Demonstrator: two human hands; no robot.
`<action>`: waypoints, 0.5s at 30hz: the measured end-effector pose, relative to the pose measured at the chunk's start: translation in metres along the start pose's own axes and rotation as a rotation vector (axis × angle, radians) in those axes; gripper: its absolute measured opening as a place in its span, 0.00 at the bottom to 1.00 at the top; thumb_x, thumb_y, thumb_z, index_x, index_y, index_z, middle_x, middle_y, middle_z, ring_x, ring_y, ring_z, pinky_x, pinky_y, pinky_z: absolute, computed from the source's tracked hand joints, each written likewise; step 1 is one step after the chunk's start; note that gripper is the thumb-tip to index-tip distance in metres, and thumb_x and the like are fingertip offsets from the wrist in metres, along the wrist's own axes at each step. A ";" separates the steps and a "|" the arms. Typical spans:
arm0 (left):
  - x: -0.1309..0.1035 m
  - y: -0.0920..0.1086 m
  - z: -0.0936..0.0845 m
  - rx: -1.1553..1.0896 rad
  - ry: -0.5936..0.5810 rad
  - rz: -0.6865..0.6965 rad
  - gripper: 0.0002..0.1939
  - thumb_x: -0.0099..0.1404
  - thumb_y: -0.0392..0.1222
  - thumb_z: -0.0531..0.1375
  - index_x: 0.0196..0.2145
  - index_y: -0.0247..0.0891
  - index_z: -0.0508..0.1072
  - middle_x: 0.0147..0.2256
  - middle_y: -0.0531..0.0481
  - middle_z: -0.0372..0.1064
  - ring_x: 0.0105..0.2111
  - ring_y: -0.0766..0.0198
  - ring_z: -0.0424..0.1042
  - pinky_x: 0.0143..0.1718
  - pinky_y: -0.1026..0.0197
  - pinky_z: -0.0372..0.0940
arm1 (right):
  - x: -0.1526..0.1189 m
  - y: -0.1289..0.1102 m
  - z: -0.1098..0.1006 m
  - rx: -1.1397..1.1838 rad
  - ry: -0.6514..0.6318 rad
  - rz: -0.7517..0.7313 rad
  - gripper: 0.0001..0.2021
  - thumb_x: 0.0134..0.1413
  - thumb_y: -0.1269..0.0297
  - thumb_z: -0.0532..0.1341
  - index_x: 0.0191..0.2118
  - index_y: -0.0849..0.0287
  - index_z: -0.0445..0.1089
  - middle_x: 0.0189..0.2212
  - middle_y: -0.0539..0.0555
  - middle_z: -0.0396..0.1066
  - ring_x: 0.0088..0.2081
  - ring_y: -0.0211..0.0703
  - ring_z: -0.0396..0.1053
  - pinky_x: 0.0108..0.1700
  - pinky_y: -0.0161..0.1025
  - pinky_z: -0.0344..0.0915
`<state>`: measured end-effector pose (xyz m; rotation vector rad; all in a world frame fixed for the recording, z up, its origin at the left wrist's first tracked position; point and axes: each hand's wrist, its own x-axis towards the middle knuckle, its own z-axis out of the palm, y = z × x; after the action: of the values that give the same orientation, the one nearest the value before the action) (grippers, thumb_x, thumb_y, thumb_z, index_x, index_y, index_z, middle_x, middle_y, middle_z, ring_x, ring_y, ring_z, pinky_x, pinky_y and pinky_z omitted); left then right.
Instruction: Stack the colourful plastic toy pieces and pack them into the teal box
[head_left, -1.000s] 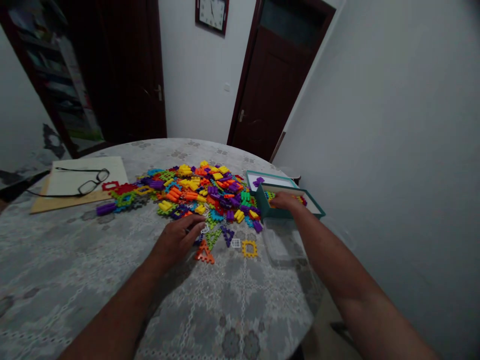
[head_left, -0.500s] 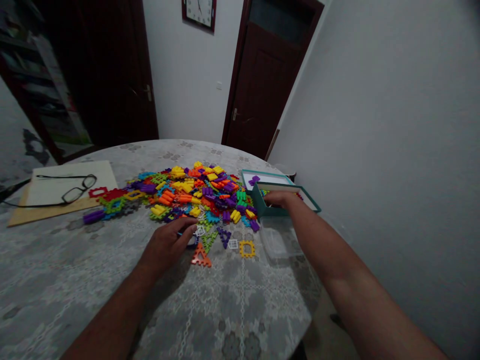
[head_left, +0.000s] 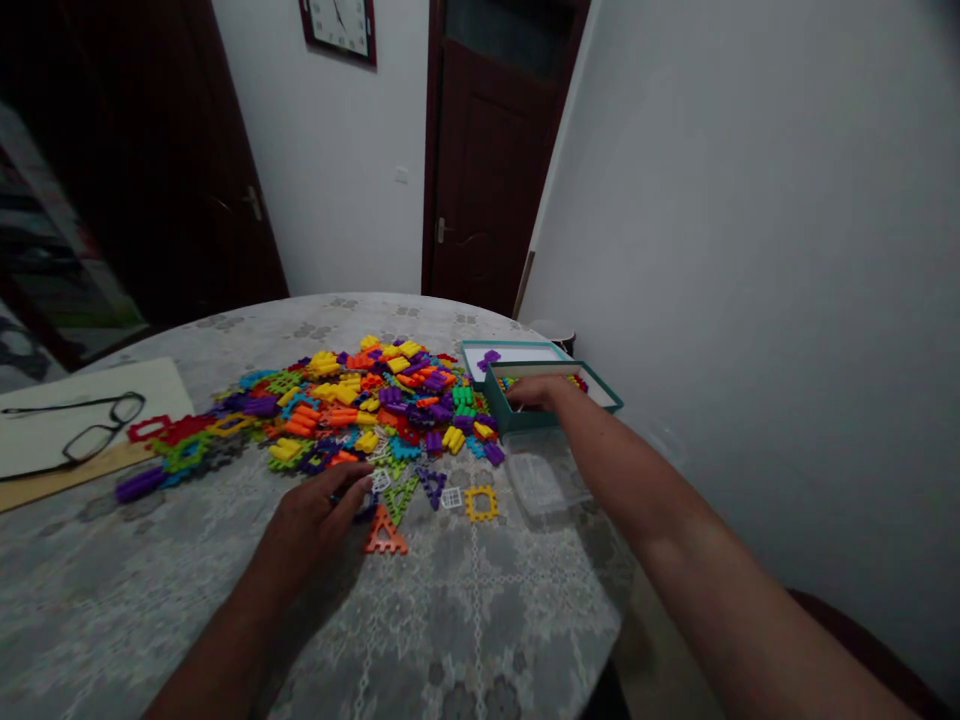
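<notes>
My left hand rests on the table with its thumb and forefinger drawn close together. Right at their tips is a small white lattice window piece; whether they grip it is unclear. A dark blue piece is partly covered by this hand. Just past the fingers lie an orange triangle, a green triangle and a purple triangle. My right hand reaches into a dark green box holding small coloured pieces, and the box wall hides its fingertips.
A heap of coloured toothed building pieces covers the middle of the table. A yellow square frame and another white lattice piece lie nearer. Right of them sits a clear plastic container. Eyeglasses rest on papers at left.
The view has swung slightly to the right, so the table's contents appear farther left. My right hand stays inside the green box, and my left hand stays beside the white lattice piece.
</notes>
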<state>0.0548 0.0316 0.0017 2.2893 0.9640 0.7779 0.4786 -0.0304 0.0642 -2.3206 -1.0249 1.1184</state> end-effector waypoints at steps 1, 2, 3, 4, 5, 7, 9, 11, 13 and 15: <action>0.000 -0.001 0.001 0.003 -0.002 -0.002 0.23 0.71 0.62 0.58 0.46 0.45 0.86 0.48 0.42 0.88 0.44 0.45 0.86 0.53 0.49 0.79 | 0.001 0.001 -0.001 0.022 -0.001 -0.004 0.10 0.55 0.63 0.77 0.36 0.57 0.76 0.31 0.55 0.80 0.34 0.48 0.76 0.40 0.42 0.76; 0.000 -0.002 0.001 0.004 -0.001 -0.008 0.24 0.71 0.62 0.58 0.46 0.45 0.86 0.48 0.42 0.88 0.44 0.45 0.86 0.52 0.50 0.79 | 0.001 0.002 -0.001 0.042 0.002 -0.010 0.10 0.55 0.64 0.76 0.35 0.57 0.76 0.31 0.54 0.79 0.34 0.47 0.76 0.40 0.41 0.75; 0.000 -0.003 0.002 0.006 0.000 -0.013 0.24 0.71 0.62 0.58 0.46 0.45 0.87 0.48 0.42 0.88 0.44 0.45 0.86 0.50 0.51 0.79 | 0.002 0.004 -0.002 0.061 0.007 -0.017 0.09 0.55 0.65 0.76 0.35 0.58 0.75 0.31 0.54 0.79 0.34 0.46 0.75 0.40 0.39 0.74; 0.000 -0.004 0.003 0.007 0.001 -0.018 0.24 0.71 0.62 0.58 0.46 0.45 0.87 0.48 0.42 0.88 0.44 0.46 0.86 0.50 0.52 0.79 | 0.003 0.005 -0.003 0.077 0.015 -0.024 0.08 0.55 0.67 0.75 0.34 0.58 0.75 0.31 0.53 0.78 0.34 0.44 0.74 0.40 0.38 0.73; 0.000 -0.005 0.003 0.009 -0.001 -0.020 0.24 0.71 0.62 0.59 0.46 0.45 0.87 0.48 0.42 0.88 0.44 0.46 0.86 0.49 0.52 0.79 | 0.004 0.006 -0.004 0.090 0.024 -0.030 0.08 0.56 0.67 0.74 0.33 0.58 0.75 0.31 0.52 0.78 0.34 0.43 0.74 0.40 0.37 0.72; 0.000 -0.006 0.004 0.014 -0.005 -0.019 0.24 0.71 0.63 0.59 0.46 0.46 0.87 0.47 0.43 0.88 0.44 0.46 0.86 0.49 0.52 0.79 | 0.006 0.008 -0.005 0.108 0.044 -0.037 0.08 0.56 0.68 0.74 0.32 0.59 0.74 0.30 0.51 0.76 0.33 0.41 0.72 0.40 0.35 0.70; 0.000 -0.007 0.004 0.015 -0.007 -0.018 0.24 0.71 0.64 0.60 0.46 0.46 0.87 0.48 0.43 0.88 0.44 0.45 0.86 0.49 0.52 0.80 | 0.008 0.009 -0.005 0.116 0.056 -0.035 0.08 0.57 0.69 0.73 0.32 0.59 0.74 0.30 0.50 0.76 0.32 0.40 0.72 0.39 0.36 0.70; 0.001 -0.006 0.002 0.013 -0.015 -0.024 0.23 0.70 0.64 0.60 0.46 0.46 0.87 0.48 0.43 0.88 0.44 0.46 0.87 0.47 0.53 0.80 | 0.009 0.008 -0.004 0.119 0.060 -0.031 0.07 0.57 0.70 0.73 0.32 0.59 0.75 0.29 0.51 0.76 0.32 0.42 0.72 0.39 0.37 0.70; 0.001 -0.005 0.001 0.014 -0.023 -0.033 0.23 0.70 0.63 0.60 0.45 0.46 0.87 0.48 0.43 0.88 0.43 0.46 0.87 0.46 0.54 0.81 | 0.009 0.007 -0.002 0.115 0.065 -0.031 0.07 0.58 0.71 0.73 0.32 0.59 0.75 0.29 0.53 0.76 0.32 0.44 0.74 0.40 0.39 0.72; 0.002 -0.004 -0.001 0.028 -0.030 -0.032 0.22 0.70 0.62 0.60 0.44 0.45 0.87 0.48 0.43 0.88 0.43 0.47 0.87 0.45 0.54 0.81 | 0.008 0.007 -0.001 0.101 0.080 -0.039 0.07 0.59 0.70 0.74 0.33 0.59 0.75 0.29 0.54 0.77 0.33 0.47 0.76 0.41 0.41 0.74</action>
<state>0.0533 0.0353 0.0002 2.2973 1.0020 0.7188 0.4862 -0.0287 0.0568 -2.2374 -0.9582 1.0288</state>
